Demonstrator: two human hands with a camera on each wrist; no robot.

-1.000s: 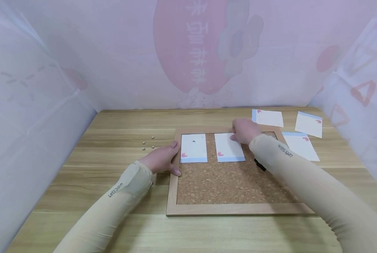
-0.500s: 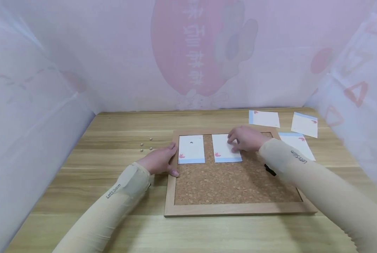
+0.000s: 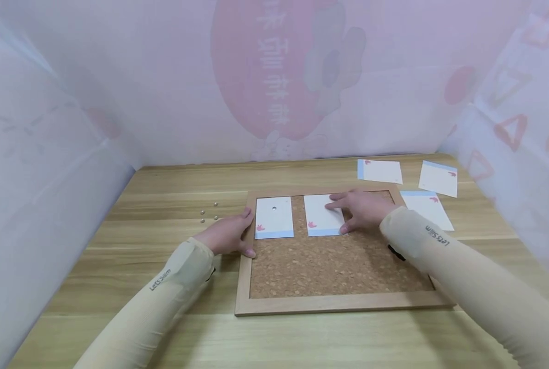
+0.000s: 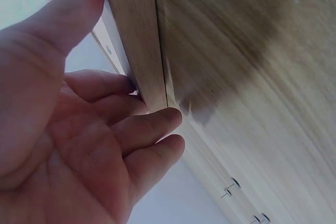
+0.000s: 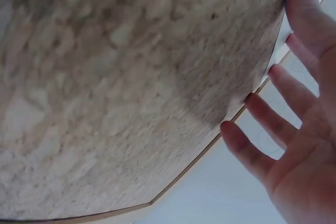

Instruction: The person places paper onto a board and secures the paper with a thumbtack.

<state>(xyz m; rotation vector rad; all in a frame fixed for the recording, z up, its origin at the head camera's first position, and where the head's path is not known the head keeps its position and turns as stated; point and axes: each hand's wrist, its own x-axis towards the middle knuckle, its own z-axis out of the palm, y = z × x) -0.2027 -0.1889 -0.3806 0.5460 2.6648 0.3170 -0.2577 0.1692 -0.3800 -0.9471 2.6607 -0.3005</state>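
Note:
A framed cork board lies flat on the table. My left hand holds its left edge, thumb on the wooden frame and fingers along the side. Pinned on the board's upper left is a white card with a blue strip, a silver thumbtack near its top. Beside it lies a second white card; no tack shows on its visible part. My right hand rests over this card's right side with spread fingers, thumb at its lower right corner. In the right wrist view the fingers reach the card and cork.
Several loose thumbtacks stand points up on the table left of the board. To the right lie three more cards: one at the back, one at the far right, and one against the frame.
The right hand has drawn back from the second card's top right corner toward its lower right. Its fingers have spread and straightened. The left hand stays at the frame; the view has shifted slightly.

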